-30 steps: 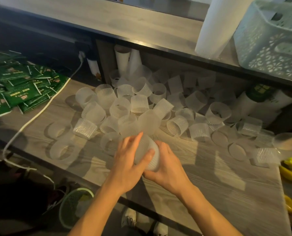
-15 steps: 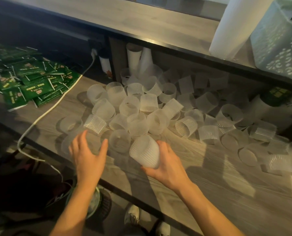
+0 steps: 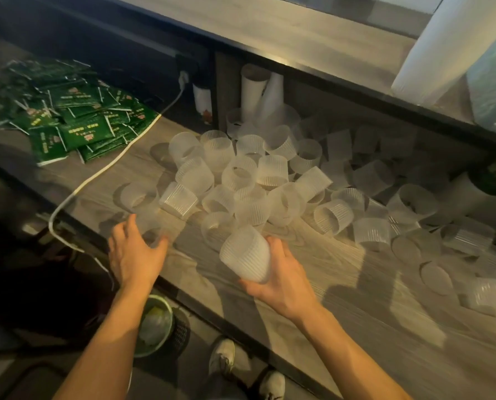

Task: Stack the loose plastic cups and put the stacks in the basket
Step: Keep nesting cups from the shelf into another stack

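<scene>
- Two hands work at the near edge of the tabletop (image 3: 342,284): the right hand (image 3: 281,281) has its fingers wrapped round the base of a short stack of ribbed cups (image 3: 245,256), held tilted with the mouth toward the pile.
- Half a second ago the left hand (image 3: 134,255) was in the air short of the cups; now its grip has closed round a single clear cup (image 3: 154,236) at the pile's left fringe, thumb on one side and fingers curling on the other. A second ago both hands were together on the stack.
- My reading: one cup has just been seated and the next is being fetched, so stacking is under way but early.
- Dozens of loose cups (image 3: 270,180) lie heaped and scattered across the tabletop, some upright, many on their sides.
- At the far right, on the upper shelf, the pale lattice basket (image 3: 492,90) is only partly in frame; I cannot tell what is inside.
- Below the tabletop edge sits a green-rimmed bin (image 3: 157,324) with something pale in it.
- Green sachets (image 3: 67,122) are piled to the left, a white cable (image 3: 102,171) running past them.
</scene>
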`<state>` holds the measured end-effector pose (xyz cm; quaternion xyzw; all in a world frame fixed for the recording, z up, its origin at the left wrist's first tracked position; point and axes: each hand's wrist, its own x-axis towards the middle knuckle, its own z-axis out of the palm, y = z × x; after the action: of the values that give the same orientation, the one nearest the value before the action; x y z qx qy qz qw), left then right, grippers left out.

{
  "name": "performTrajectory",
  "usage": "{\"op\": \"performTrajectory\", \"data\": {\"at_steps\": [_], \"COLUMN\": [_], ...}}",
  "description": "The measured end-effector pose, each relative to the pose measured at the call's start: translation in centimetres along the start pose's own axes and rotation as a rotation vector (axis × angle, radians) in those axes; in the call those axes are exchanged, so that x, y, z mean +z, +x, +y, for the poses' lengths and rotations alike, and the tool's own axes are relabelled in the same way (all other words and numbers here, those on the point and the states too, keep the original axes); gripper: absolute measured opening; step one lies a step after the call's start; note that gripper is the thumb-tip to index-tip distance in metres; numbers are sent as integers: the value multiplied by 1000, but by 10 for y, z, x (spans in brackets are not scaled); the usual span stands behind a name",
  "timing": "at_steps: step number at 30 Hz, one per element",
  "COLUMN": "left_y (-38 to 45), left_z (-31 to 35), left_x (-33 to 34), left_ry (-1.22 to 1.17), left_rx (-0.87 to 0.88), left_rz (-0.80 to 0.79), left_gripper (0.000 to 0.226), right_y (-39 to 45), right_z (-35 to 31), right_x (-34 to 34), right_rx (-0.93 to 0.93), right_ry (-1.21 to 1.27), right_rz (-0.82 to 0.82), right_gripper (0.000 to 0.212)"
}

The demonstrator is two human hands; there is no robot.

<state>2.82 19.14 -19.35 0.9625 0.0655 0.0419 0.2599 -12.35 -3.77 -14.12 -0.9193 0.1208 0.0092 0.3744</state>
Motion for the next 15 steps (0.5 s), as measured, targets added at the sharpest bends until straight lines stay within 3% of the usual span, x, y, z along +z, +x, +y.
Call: {"op": "performTrajectory", "data": {"at_steps": [5, 10, 15], "left_y": [-39, -77, -83], "left_z": [33, 83, 106], "left_x": [-31, -53, -43], "left_ry": [-392, -635, -697], "left_rx": [57, 277, 333], "left_rz": [-21, -293, -528], "left_gripper": [66, 62, 70], "right_y": [-4, -10, -17], "right_z": [6, 12, 18], "right_x": [-4, -10, -19], "right_rx": [27, 30, 6], "right_ry": [-4, 9, -14], "right_rz": [-3, 9, 33], "right_gripper": [78, 79, 85]}}
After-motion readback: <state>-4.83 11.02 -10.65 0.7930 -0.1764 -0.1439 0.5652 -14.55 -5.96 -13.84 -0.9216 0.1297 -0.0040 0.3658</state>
